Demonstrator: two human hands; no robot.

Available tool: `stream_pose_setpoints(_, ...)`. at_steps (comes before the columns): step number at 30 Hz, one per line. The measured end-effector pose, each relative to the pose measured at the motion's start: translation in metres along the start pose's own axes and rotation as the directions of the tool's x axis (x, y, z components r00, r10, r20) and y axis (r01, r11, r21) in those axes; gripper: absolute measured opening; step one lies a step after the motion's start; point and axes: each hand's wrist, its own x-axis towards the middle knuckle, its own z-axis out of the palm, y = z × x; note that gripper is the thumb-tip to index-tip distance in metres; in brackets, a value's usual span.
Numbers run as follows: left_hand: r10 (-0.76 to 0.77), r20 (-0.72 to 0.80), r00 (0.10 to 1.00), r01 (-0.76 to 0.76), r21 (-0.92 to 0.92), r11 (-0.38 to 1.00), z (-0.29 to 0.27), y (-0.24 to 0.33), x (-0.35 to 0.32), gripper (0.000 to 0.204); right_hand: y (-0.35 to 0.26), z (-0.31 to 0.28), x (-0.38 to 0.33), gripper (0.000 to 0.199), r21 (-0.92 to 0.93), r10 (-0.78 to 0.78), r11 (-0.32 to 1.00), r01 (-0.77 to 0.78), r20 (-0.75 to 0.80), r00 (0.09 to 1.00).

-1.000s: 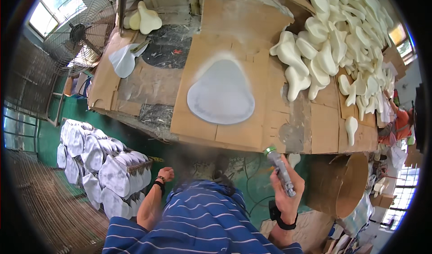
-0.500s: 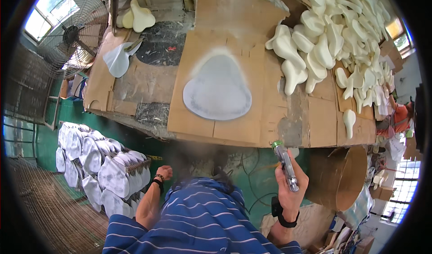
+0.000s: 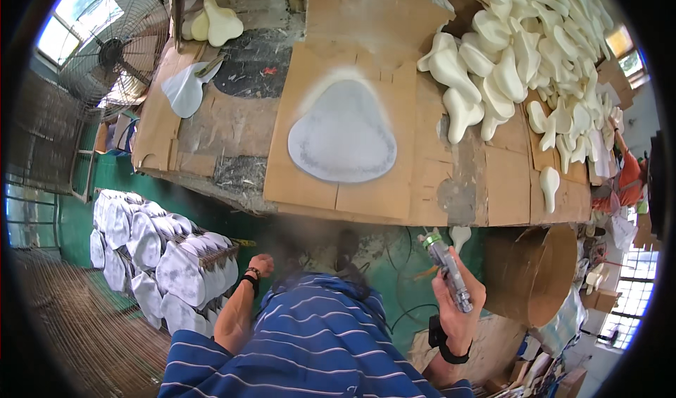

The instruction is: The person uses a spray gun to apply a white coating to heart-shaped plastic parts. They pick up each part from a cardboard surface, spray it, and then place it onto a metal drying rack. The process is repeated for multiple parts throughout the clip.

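Spray gun fills the right hand; left hand curls loosely, apparently empty — cardboard lies under the pad, presumably catching overspray.

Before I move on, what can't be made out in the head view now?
- Head view: the grip of the metal spray gun, covered by the right hand.
- Head view: the inside of the left hand, turned from the camera.
- Head view: the pile of cream pieces, cut off by the top edge.
- Head view: the underside of the grey pad, hidden by the pad itself.
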Motion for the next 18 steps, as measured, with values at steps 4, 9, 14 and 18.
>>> stream_pose_setpoints(4,0.019,-0.028,0.999,-0.018,0.042,0.999,-0.001,-0.001,0.001,0.035,-0.011,-0.003,-0.003,0.055,-0.068,-0.103,0.990,0.121,0.229,0.968)
stream_pose_setpoints(9,0.025,-0.057,0.998,-0.018,0.117,0.993,0.011,0.015,-0.008,0.033,-0.007,0.004,0.002,0.050,-0.076,-0.033,0.996,0.037,0.051,0.998)
stream_pose_setpoints(14,0.039,-0.030,0.999,-0.036,0.094,0.995,0.009,0.015,-0.004,0.032,-0.004,-0.006,0.001,0.049,-0.067,-0.010,0.998,0.015,0.062,0.998)
stream_pose_setpoints(18,0.038,-0.031,0.999,-0.036,0.055,0.998,0.014,0.018,-0.006,0.033,-0.007,-0.011,-0.001,0.049,-0.084,-0.053,0.994,0.064,0.131,0.990)
